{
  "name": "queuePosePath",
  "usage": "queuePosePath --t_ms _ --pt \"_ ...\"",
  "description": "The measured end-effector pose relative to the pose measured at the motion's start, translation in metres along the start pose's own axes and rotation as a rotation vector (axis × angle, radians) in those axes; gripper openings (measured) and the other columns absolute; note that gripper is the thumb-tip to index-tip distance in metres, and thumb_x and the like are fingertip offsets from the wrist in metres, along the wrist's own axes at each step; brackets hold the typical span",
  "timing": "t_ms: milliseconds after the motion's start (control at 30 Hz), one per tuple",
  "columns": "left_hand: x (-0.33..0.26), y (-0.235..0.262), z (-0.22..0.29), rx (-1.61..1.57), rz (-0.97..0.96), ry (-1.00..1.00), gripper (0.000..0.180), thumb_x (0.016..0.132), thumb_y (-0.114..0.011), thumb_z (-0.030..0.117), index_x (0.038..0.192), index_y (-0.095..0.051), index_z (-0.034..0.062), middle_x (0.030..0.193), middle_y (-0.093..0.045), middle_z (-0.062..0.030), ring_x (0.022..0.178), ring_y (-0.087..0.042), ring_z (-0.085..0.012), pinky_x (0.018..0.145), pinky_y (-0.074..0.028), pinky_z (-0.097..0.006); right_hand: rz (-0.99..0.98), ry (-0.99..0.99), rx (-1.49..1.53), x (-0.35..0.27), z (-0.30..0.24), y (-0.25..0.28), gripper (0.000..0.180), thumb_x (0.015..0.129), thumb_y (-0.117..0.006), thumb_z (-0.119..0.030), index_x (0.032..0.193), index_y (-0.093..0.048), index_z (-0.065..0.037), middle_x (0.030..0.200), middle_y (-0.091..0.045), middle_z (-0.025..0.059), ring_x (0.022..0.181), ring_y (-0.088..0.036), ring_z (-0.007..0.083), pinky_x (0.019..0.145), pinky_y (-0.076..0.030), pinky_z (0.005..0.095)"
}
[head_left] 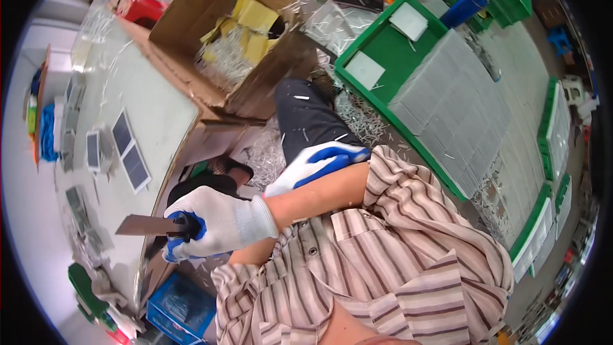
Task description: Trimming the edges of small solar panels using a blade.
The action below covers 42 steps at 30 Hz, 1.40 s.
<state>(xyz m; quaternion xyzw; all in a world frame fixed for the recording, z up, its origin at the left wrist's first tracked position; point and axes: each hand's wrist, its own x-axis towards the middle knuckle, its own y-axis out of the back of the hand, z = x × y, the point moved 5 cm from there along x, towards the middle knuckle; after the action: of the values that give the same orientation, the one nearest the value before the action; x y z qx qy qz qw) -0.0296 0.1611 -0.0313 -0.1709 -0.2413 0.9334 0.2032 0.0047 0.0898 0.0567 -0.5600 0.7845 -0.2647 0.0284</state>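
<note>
The gloved right hand (214, 222) grips a flat brown blade (143, 225), its forearm (319, 195) crossing over the left arm (255, 253); the gloved left hand (316, 161) lies by a dark trouser leg (313, 118). A green tray (386, 39) holds 2 white squares (367, 70).

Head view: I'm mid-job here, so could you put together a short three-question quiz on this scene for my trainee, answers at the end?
1. Multiple choice: which of the person's own hands holds the flat-bladed tool? A) left; B) right; C) neither.
2. True or false: the cardboard box contains yellow pieces as well as pale strips.
3. Fill in the colour: the tray holding the many grey pieces is ____.

Key: 1. B, the gloved right hand, whose forearm crosses over the other one. 2. True. 3. Green.
</note>
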Motion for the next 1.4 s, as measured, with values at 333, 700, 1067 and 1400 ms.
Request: queuePosePath --t_ms 333,700,1067,1400 --pt "-0.072 0.031 -0.007 0.037 -0.054 -0.062 0.033 0.085 -0.064 0.027 0.101 -0.064 -0.0013 0.104 -0.06 -0.0139 0.102 -0.056 -0.0232 0.092 -0.041 -0.036 -0.069 -0.003 0.019 -0.026 -0.013 -0.021 0.029 0.071 -0.073 -0.025 0.073 -0.058 0.0 0.063 -0.055 0.0146 0.054 -0.053 0.0211 0.053 -0.042 0.0315" --pt "-0.043 0.011 -0.019 0.122 -0.029 -0.058 0.036 0.086 -0.063 0.028 0.106 -0.06 -0.0024 0.113 -0.059 -0.0108 0.109 -0.054 -0.0208 0.096 -0.039 -0.033 -0.026 -0.086 0.176 -0.013 -0.002 -0.04 0.027 0.073 -0.074 -0.016 0.088 -0.058 0.001 0.07 -0.057 0.0016 0.065 -0.049 0.0056 0.06 -0.044 0.0235" --pt "-0.083 0.03 -0.008 -0.044 0.337 0.006 0.043 0.086 -0.061 0.029 0.115 -0.054 -0.0025 0.101 -0.062 -0.0086 0.092 -0.058 -0.0164 0.083 -0.045 -0.03 -0.16 -0.04 0.012 -0.009 -0.002 -0.061 0.027 0.072 -0.073 -0.021 0.076 -0.057 0.0 0.063 -0.05 0.0114 0.057 -0.049 0.0179 0.055 -0.041 0.0316" --pt "-0.097 0.036 -0.009 0.13 -0.02 -0.186 0.037 0.086 -0.062 0.031 0.103 -0.061 -0.001 0.113 -0.057 -0.0134 0.106 -0.053 -0.0215 0.093 -0.039 -0.033 -0.114 -0.138 0.117 -0.015 0.0 -0.048 0.024 0.076 -0.071 -0.018 0.081 -0.058 0.001 0.066 -0.057 0.0037 0.061 -0.049 0.0066 0.057 -0.043 0.024"
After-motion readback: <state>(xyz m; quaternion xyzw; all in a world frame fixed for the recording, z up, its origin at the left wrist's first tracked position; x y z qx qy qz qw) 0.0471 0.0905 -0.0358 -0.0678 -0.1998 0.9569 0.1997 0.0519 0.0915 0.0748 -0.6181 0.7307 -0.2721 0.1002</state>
